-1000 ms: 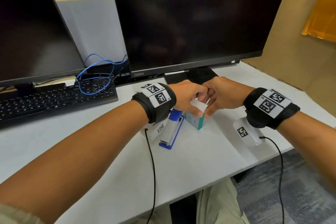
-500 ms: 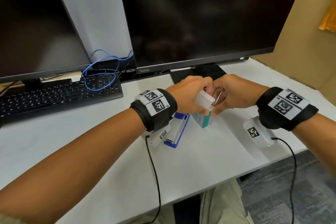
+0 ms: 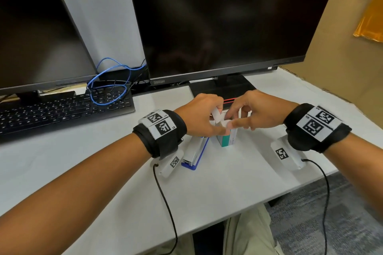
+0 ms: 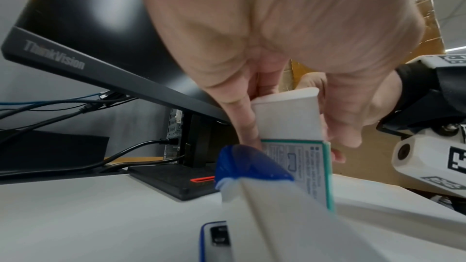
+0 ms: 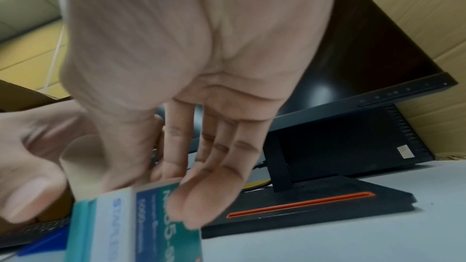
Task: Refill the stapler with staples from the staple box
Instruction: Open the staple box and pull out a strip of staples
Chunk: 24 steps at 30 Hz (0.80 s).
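Two dark monitors [image 3: 223, 20] are being stood beyond both hands, the base of the larger one [image 3: 222, 89] lying just past the fingertips. A white desk [image 3: 217, 188] is being used as the work surface under both wrists. A black keyboard [image 3: 62, 109] is being kept well off to the left of the left hand, with a loop of blue cable [image 3: 109, 80] draped over its far end.

The left hand [image 3: 200, 117] and the right hand [image 3: 259, 113] are being held together over the staple box [image 3: 227, 141], which is being stood upright on the desk directly beneath them. The box is being gripped by the left hand, with the thumb on the near side and fingers behind, as the left wrist view shows. Its white flap [image 3: 216, 115] is being held raised at the top. The right hand's thumb and forefinger are being pinched at the open top of the box, while its other fingers are being rested against the printed teal side [image 5: 161, 232].

The blue and white stapler [image 3: 194, 153] is being left lying on the desk just under the left wrist, beside the box.
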Tool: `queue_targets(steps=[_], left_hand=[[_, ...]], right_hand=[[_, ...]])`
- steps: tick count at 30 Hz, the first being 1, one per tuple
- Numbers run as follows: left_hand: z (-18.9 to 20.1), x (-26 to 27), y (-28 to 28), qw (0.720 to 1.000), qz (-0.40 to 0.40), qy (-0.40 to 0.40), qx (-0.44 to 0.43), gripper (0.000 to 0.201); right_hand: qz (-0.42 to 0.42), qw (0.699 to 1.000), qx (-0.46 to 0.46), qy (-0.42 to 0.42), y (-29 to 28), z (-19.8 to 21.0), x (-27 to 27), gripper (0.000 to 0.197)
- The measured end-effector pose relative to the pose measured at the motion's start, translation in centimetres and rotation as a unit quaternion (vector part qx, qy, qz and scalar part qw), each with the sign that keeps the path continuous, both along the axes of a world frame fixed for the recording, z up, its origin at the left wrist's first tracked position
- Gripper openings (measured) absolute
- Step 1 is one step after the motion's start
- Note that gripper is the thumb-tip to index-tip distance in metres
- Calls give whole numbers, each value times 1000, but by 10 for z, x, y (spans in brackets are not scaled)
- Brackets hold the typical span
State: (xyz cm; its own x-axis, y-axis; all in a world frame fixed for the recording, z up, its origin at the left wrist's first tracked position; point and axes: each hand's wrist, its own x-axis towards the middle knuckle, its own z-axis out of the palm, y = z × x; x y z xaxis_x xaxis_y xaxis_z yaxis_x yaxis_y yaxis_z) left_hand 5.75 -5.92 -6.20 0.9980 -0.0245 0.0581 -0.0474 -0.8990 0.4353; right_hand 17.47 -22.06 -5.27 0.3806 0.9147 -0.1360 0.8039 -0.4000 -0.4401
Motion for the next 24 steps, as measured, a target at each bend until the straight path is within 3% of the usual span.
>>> queue_targets(steps=[5,10,12,15,19,24], left_hand=[[-9,-2,1,1000,15,-19,-5,37],[-9,-5,0,999,30,-8,-28,37],[-9,-7,-1,998,32,-11,-56,41],[-8,-10,-4,996,20,-36,-84,50],[-10,-14,-10,995,-15,-71,-66,60],[-9,-15,-12,996,-22,-84,-26,57]], right_hand=[[17,998,-55,-31,0,3,-6,36],[-25,998,36,-40,-6,3,-11,31],[-25,997,68,7,-8,5,-15,26],[-52,994,86,42,-9,7,-16,35],[-48,997,58,-20,-3,3,-25,19],[-18,994,34,-102,1,-2,-39,25]])
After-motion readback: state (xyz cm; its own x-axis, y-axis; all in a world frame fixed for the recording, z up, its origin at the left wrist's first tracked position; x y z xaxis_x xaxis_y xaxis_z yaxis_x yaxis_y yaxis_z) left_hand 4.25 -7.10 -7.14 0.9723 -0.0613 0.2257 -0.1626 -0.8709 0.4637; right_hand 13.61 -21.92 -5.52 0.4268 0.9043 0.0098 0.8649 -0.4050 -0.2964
